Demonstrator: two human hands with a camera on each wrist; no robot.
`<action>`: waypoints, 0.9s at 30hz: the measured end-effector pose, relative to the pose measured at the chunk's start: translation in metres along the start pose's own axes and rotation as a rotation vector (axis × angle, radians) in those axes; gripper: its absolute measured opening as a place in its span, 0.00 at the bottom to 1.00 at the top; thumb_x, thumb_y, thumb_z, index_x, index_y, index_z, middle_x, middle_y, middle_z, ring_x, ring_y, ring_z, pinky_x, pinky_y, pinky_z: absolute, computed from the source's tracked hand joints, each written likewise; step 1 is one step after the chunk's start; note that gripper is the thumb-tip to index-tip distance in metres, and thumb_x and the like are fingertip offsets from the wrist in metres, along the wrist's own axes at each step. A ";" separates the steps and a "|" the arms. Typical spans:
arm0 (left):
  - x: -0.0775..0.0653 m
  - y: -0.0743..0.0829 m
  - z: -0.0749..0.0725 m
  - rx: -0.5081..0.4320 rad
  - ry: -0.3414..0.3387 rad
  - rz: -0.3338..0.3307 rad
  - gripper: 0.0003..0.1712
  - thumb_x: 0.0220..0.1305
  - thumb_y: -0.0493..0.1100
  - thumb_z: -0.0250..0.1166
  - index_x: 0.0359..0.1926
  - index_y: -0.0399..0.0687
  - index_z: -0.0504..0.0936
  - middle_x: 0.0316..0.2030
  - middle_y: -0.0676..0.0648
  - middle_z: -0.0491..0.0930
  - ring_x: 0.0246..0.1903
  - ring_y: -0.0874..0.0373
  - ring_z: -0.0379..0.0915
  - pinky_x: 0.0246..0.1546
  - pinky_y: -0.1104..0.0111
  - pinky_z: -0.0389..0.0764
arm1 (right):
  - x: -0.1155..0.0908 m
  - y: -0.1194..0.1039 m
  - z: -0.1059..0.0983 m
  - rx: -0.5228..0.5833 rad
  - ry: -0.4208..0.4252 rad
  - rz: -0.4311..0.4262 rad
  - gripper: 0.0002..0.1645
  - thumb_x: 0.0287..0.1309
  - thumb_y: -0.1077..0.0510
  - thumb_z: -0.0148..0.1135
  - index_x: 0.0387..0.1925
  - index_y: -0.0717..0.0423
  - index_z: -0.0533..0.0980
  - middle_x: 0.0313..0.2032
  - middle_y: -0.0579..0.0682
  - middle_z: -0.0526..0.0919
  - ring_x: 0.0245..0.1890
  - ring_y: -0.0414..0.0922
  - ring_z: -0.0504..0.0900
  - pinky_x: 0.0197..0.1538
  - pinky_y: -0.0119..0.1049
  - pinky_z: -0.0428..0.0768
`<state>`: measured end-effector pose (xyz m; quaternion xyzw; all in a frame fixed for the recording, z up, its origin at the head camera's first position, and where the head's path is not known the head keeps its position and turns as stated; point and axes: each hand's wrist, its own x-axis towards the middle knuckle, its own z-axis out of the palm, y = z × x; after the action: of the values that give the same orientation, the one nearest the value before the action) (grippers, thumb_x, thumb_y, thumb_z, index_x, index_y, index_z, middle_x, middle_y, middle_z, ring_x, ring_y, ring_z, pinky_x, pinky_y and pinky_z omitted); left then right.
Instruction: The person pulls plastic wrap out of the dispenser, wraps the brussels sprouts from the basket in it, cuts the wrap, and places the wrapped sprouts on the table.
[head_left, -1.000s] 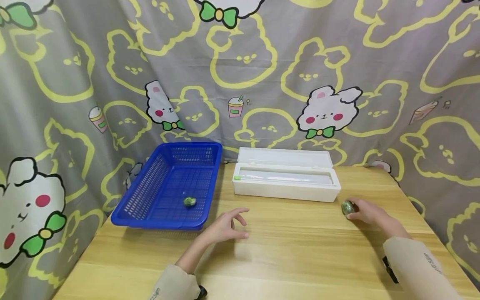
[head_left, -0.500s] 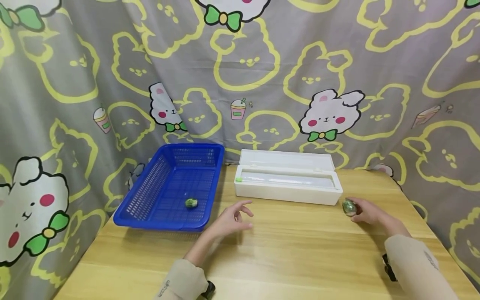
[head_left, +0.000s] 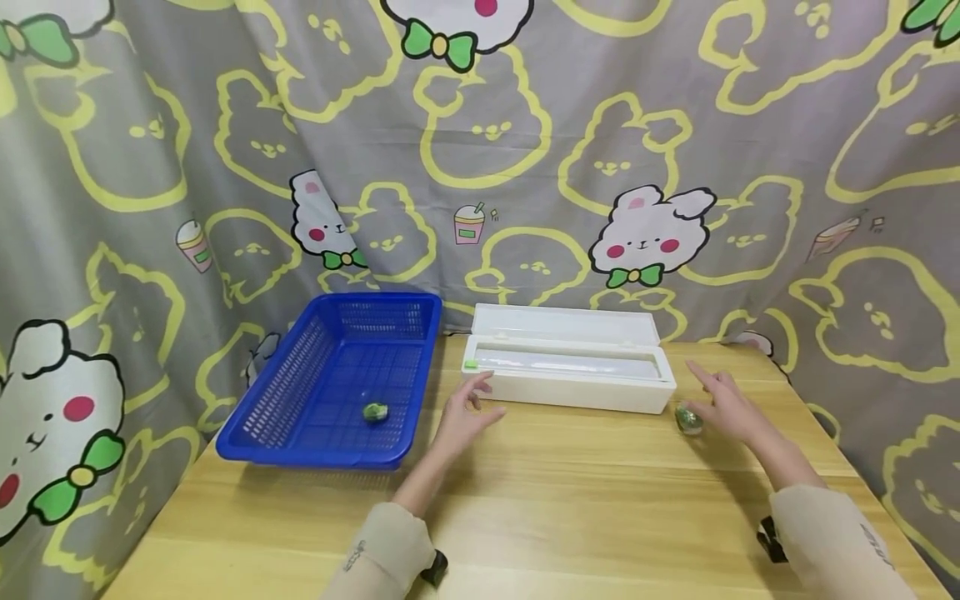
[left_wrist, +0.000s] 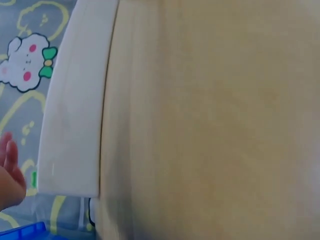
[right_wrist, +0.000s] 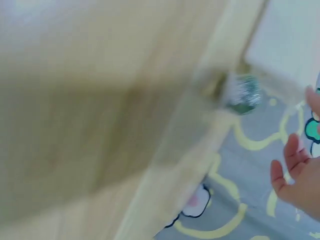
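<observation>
My right hand [head_left: 733,410] has its fingers spread and holds nothing. Just beside it on the table sits a round green thing [head_left: 688,419] that looks wrapped in shiny clear film; in the right wrist view the shiny green bundle [right_wrist: 245,95] stands apart from the fingers. My left hand [head_left: 463,417] hovers at the front left of a long white cling film dispenser [head_left: 570,389], fingers loosely bent around nothing. The dispenser's lid [head_left: 566,323] is raised, and a roll of clear film [head_left: 562,364] lies inside.
A blue plastic basket [head_left: 405,433] stands on the left of the wooden table [head_left: 585,508], with a small green vegetable [head_left: 375,412] in it. Behind the table hangs a grey patterned curtain [head_left: 517,192], close to the dispenser and basket.
My right hand has let go of the round green bundle and opened, its fingers reaching forward. The left hand has moved forward to the dispenser's front left end.
</observation>
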<state>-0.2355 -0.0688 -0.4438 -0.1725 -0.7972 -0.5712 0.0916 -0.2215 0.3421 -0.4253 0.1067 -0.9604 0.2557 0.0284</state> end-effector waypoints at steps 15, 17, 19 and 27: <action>0.036 -0.029 0.021 0.071 0.431 -0.111 0.25 0.41 0.45 0.74 0.45 0.49 0.82 0.43 0.43 0.62 0.47 0.46 0.55 0.46 0.54 0.61 | 0.026 -0.029 0.021 0.341 0.179 -0.096 0.33 0.54 0.67 0.59 0.59 0.75 0.60 0.28 0.52 0.52 0.27 0.46 0.50 0.28 0.34 0.53; 0.040 -0.033 0.023 0.095 0.460 -0.119 0.24 0.41 0.46 0.73 0.44 0.50 0.82 0.46 0.41 0.61 0.48 0.46 0.54 0.46 0.54 0.61 | 0.029 -0.027 0.023 0.356 0.193 -0.102 0.30 0.54 0.67 0.59 0.56 0.75 0.63 0.24 0.52 0.52 0.26 0.45 0.52 0.27 0.33 0.55; 0.044 -0.037 0.025 0.102 0.485 -0.115 0.22 0.41 0.44 0.73 0.42 0.50 0.83 0.49 0.38 0.61 0.49 0.44 0.53 0.47 0.53 0.60 | 0.034 -0.020 0.026 0.362 0.192 -0.101 0.28 0.54 0.66 0.60 0.55 0.74 0.65 0.21 0.50 0.51 0.24 0.44 0.53 0.27 0.33 0.56; 0.053 -0.049 0.026 0.068 0.484 -0.163 0.19 0.41 0.38 0.69 0.41 0.48 0.84 0.54 0.38 0.60 0.52 0.43 0.50 0.51 0.50 0.57 | 0.052 -0.001 0.036 0.395 0.131 -0.110 0.25 0.54 0.62 0.62 0.51 0.74 0.70 0.09 0.32 0.45 0.09 0.30 0.46 0.19 0.31 0.62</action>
<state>-0.3019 -0.0490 -0.4778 0.0373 -0.7821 -0.5741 0.2393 -0.2718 0.3135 -0.4500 0.1456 -0.8805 0.4434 0.0835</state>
